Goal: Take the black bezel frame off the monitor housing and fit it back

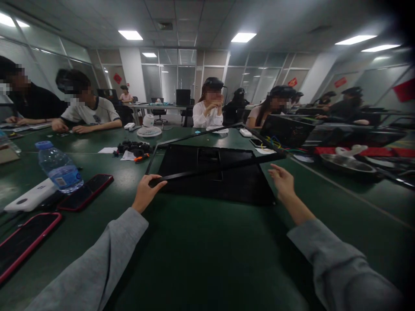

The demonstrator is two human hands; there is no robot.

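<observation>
My left hand (148, 190) is closed on the near left corner of a thin black rectangular frame (207, 169), thumb on top of the bar. The frame is raised and tilted above the table, its far side reaching toward the person opposite. Just below the frame's near right corner is my right hand (283, 183), fingers loosely apart, with nothing visible in them. Beneath the frame a flat black panel (240, 188) lies on the green table (207, 259). A rectangular outline (209, 154) shows in the panel's middle.
On the left are a water bottle (61, 168), a white power strip-like box (30, 195) and two red-edged phones (86, 192) (26, 242). A small white fan (149, 129) and black cables (134, 149) lie beyond. A metal bowl (348, 164) sits right. Several people work around.
</observation>
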